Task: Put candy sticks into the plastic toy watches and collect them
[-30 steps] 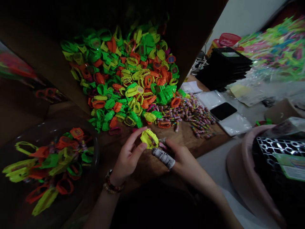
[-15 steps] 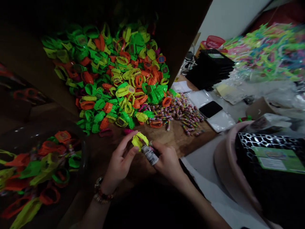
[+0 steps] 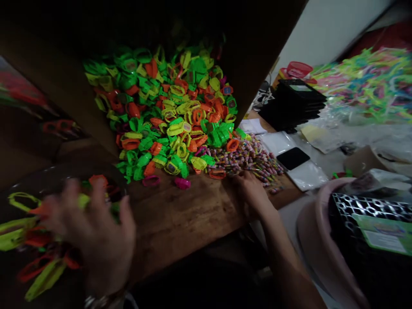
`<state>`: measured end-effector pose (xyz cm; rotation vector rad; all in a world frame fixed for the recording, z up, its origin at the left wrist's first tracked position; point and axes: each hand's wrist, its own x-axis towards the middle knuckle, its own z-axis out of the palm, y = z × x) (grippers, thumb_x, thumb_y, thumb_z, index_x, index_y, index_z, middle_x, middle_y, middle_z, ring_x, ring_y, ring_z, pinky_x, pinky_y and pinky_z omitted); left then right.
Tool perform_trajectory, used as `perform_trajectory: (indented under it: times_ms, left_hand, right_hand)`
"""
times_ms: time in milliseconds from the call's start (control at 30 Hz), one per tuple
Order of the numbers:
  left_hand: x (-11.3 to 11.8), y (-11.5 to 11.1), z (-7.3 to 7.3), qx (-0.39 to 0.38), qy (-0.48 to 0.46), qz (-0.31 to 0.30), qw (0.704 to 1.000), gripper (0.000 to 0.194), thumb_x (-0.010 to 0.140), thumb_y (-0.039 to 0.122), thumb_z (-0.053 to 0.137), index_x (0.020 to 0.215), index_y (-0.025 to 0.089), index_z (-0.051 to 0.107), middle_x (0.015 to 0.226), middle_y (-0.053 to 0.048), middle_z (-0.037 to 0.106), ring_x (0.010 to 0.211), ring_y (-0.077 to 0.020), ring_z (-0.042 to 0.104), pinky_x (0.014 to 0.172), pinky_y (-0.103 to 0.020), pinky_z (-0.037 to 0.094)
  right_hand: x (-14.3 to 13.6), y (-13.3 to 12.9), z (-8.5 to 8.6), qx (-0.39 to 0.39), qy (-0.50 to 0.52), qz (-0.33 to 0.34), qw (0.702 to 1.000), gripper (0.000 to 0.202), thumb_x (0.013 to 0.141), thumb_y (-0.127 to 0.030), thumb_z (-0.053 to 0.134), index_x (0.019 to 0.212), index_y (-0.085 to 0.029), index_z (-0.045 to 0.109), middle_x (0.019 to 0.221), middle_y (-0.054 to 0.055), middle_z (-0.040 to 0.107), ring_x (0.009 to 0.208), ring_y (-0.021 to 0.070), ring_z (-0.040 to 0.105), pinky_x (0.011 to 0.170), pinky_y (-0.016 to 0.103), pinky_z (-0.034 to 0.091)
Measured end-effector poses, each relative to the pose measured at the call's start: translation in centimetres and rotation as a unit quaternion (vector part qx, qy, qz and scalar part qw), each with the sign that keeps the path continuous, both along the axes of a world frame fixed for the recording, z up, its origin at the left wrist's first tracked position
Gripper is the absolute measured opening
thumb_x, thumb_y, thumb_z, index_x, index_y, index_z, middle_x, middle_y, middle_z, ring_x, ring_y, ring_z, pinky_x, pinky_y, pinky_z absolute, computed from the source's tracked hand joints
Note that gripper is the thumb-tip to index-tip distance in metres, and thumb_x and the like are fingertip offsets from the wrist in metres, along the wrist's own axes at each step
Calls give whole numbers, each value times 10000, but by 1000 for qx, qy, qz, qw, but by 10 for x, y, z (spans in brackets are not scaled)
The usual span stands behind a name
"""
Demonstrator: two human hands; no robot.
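My left hand (image 3: 93, 231) is over the dark bowl (image 3: 120, 178) at the left, its fingers spread and blurred by motion. In that bowl lie yellow, orange and green toy watches, one yellow toy watch (image 3: 45, 281) near the front. At the near edge of the heap of small wrapped candy rolls (image 3: 257, 161) is my right hand (image 3: 252, 193). Its fingers are bent together, and whatever is between the tips is hidden. A pink toy watch (image 3: 182, 183) rests on the wooden table (image 3: 180, 219) between my hands.
A large heap of toy watches (image 3: 177, 116) fills an open box behind the table. To the right are a black phone (image 3: 293, 158), a stack of black trays (image 3: 292, 105) and a pink tub (image 3: 313, 231) with a black tray inside. Colourful plastic pieces (image 3: 367, 86) are piled at the back right.
My hands have moved apart from the yellow toy watch and white printed roll they held together. My left hand went left over the bowl; my right went to the candy rolls.
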<state>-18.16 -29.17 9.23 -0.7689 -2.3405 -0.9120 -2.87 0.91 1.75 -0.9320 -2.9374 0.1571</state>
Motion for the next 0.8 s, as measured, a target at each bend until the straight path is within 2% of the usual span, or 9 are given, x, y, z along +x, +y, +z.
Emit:
perform_trajectory:
  times_ms: [33,67,133,167,267,367,500,667,800]
  left_hand:
    - [-1,13,-7,-57,36,-12,998,561,786,223,650,1319,246,477,1472,-95,348,1391,-384,184,1137,-591,42]
    - [-1,28,-15,-103,13,-70,992,476,818,181,590,1283,242,511,1394,-102,451,1348,-354,299,1125,-570,155]
    - [-2,59,-35,-147,-126,-210,958,397,850,118,493,1222,242,557,1289,-94,550,1247,-292,442,1078,-507,300]
    - [-3,72,-44,-134,-188,-236,944,359,837,109,505,1163,231,593,1256,-99,569,1213,-289,467,1060,-500,324]
    - [-6,94,-61,-89,-263,-242,929,217,790,118,573,966,209,662,1088,-103,622,1123,-295,506,1027,-504,345]
    - [-10,93,-66,-27,-319,-239,917,137,763,117,589,819,211,671,944,-72,621,1026,-264,537,1012,-479,359]
    - [-8,83,-65,103,-424,-205,876,69,708,219,679,727,182,624,1092,-78,593,1079,-251,534,1016,-445,377]
    - [6,80,-50,248,-584,-178,752,310,753,425,661,910,171,575,941,-75,667,873,-214,652,788,-406,535]
    - [16,85,-32,354,-691,-160,609,441,675,271,764,1069,211,575,938,-17,678,816,-144,662,731,-286,548]
  right_hand:
    - [1,4,-4,-2,6,13,1000,317,820,-58,447,1004,-177,675,1024,154,579,952,264,540,798,340,425]
    - [2,7,-7,-3,13,25,1000,318,814,-55,450,997,-182,677,1047,151,573,974,269,531,814,347,424]
    - [3,9,-9,4,21,39,999,325,788,-30,441,963,-178,672,1086,153,558,1014,279,511,848,371,421]
    - [4,8,-9,4,31,48,998,339,766,-10,433,959,-172,659,1102,154,552,1031,278,506,862,377,420]
    - [4,0,-7,-45,117,80,989,337,714,5,416,967,-144,581,1069,159,564,989,249,539,843,354,439]
    - [2,-22,-4,-166,224,94,956,196,783,-120,439,963,-158,508,906,115,611,826,214,591,730,310,468]
    - [-9,-61,5,-308,283,81,904,265,855,-254,428,1101,-174,488,976,98,649,872,192,619,771,313,482]
    - [-20,-95,19,-448,317,73,833,306,894,-342,446,1156,-195,505,1110,85,644,989,161,606,876,299,467]
    - [-18,-105,29,-428,313,41,847,204,869,-326,463,991,-187,549,897,67,681,788,159,635,708,254,494]
